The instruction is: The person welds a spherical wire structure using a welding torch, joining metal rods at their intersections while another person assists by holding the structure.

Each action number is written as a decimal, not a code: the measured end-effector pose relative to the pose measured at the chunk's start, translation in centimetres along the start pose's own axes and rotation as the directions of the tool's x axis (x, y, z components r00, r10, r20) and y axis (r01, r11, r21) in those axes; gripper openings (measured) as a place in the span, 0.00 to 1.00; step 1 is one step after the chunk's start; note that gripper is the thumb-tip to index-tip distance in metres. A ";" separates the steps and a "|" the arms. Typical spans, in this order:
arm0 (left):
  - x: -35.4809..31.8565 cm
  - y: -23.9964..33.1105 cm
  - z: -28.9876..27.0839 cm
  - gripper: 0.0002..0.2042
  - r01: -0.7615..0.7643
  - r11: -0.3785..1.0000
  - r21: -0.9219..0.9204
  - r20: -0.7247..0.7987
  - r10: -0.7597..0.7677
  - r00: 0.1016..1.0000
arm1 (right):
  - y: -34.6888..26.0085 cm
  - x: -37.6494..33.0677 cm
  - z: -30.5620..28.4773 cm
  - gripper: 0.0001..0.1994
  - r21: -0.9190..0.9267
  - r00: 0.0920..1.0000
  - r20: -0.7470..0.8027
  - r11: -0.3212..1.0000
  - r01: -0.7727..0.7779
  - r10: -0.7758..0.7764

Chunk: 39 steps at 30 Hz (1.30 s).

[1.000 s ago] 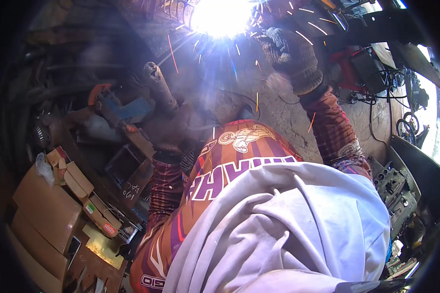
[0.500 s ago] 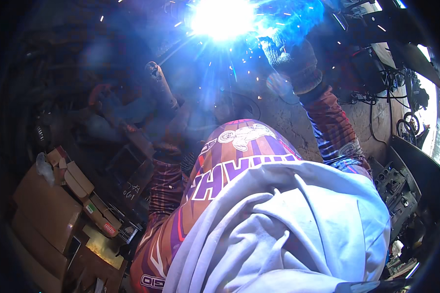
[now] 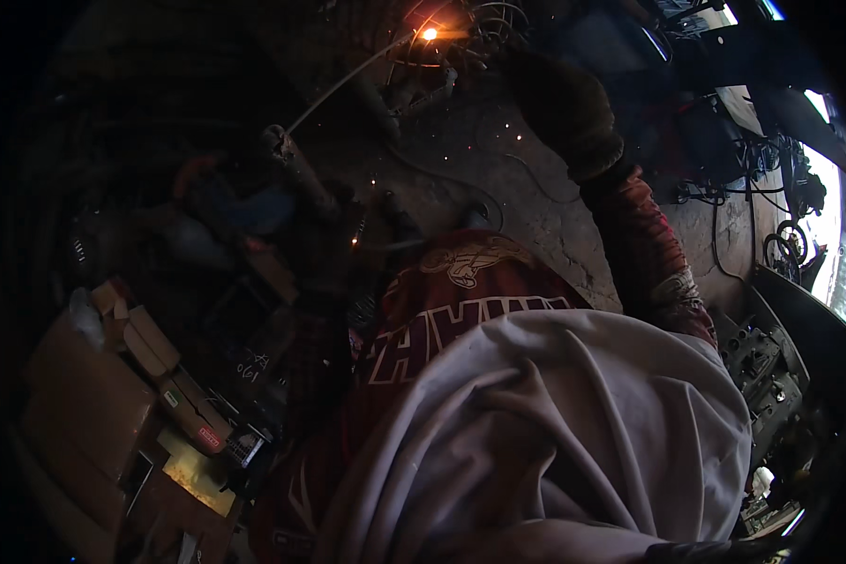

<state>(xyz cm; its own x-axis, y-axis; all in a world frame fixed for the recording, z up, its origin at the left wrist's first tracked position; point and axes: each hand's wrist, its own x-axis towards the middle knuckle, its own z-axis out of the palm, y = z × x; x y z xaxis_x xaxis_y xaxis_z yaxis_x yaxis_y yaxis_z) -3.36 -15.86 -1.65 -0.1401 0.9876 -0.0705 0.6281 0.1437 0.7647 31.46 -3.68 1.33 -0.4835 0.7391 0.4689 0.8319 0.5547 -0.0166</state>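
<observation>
My right hand (image 3: 564, 108), in a thick dark glove, rests at the top beside a tangle of metal wire (image 3: 498, 28); the dimness hides whether it grips anything. A thin welding rod (image 3: 348, 80) runs from an electrode holder (image 3: 296, 164) up to an orange glowing spot (image 3: 430, 34) on the metal. My left hand (image 3: 352, 224) is very dark and sits at the lower end of the holder's handle, seemingly closed round it. Small sparks dot the ground between the two hands.
Cardboard boxes (image 3: 75, 395) are stacked at the lower left. A blue and orange power tool (image 3: 226, 202) lies left of the holder. Cables (image 3: 724, 197) and a machine (image 3: 766, 362) stand at the right. A grey cloth (image 3: 555, 432) covers my lap above the concrete floor (image 3: 517, 188).
The blinding white-blue arc at the rod's tip has gone out, leaving only an orange glow and a few sparks. The whole view has turned dark. Both hands have stayed about where they were.
</observation>
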 end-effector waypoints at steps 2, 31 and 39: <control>-0.1 -2.6 1.4 0.19 0.006 0.980 -0.199 -0.022 -0.010 1.000 | 0.0 0.2 -0.1 0.16 0.040 0.999 -0.051 0.999 0.011 -0.009; 1.0 -1.4 1.1 0.16 0.020 0.995 -0.098 0.196 0.000 0.981 | -0.8 0.4 -0.9 0.09 0.277 0.979 -0.080 0.947 -0.161 0.190; 0.0 0.5 1.6 0.21 0.169 0.962 -0.216 0.362 -0.082 0.928 | -0.5 0.3 -0.5 0.11 0.304 0.970 -0.074 0.932 -0.197 0.230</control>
<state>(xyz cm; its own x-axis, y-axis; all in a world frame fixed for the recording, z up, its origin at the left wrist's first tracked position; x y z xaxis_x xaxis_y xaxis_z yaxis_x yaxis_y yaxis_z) -1.81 -15.71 -2.28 0.0960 0.9280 -0.3600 0.4148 0.2915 0.8620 31.02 -3.90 1.96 -0.2581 0.8164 0.5165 0.7877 0.4874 -0.3768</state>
